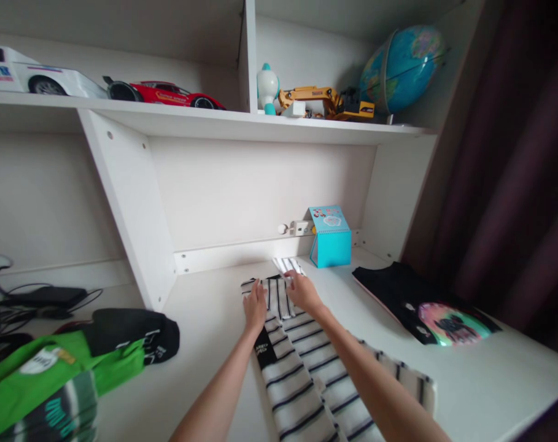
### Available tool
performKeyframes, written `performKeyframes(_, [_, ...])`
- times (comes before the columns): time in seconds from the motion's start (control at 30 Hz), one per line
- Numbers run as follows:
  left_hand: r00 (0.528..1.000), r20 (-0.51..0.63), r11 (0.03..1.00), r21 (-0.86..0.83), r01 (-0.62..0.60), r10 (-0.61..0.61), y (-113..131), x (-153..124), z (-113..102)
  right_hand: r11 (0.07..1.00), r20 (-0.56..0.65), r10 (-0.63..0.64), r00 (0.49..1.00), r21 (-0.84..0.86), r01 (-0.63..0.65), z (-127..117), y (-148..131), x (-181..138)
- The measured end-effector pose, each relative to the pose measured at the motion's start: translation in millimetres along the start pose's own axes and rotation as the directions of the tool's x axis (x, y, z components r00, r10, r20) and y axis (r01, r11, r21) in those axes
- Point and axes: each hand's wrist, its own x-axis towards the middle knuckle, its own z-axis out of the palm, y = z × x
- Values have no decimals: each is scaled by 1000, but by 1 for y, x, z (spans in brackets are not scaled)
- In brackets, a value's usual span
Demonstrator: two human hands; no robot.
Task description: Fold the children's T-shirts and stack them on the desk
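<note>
A white shirt with dark stripes (301, 368) lies on the white desk, partly folded lengthwise, with a black printed patch (264, 348) near its left edge. My left hand (255, 305) rests on the far left part of the shirt, its fingers stretched over the cloth. Just to its right, my right hand (302, 291) has thumb and fingers closed on a striped sleeve section, whose end (288, 265) sticks out toward the back panel. My right forearm covers part of the shirt's right side.
A folded black T-shirt (398, 294) lies at right, and green and dark clothes (76, 362) at left beside a black adapter (48, 298) with cables. A blue desk calendar (331, 245) stands near a socket (301, 228). Above, a shelf (191, 116) holds toys and a globe (405, 67).
</note>
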Motion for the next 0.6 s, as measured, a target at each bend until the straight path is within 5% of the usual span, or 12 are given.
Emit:
performKeyframes(0.17, [999,10,997,67,-47,47,2,-4,-5,986,81,-153,985,-49,158,12,-24,-63])
performKeyframes(0.37, [991,2,968,213,-132,135,0,1,1,983,6,-104,995,-151,104,-32,62,-162])
performKeyframes(0.5, [992,-25,978,175,-117,124,1,2,3,967,20,-169,985,-190,169,-20,111,-212])
performKeyframes(0.6, [990,-44,982,141,-127,134,0,1,4,962,-29,-203,979,-192,194,-8,115,-224])
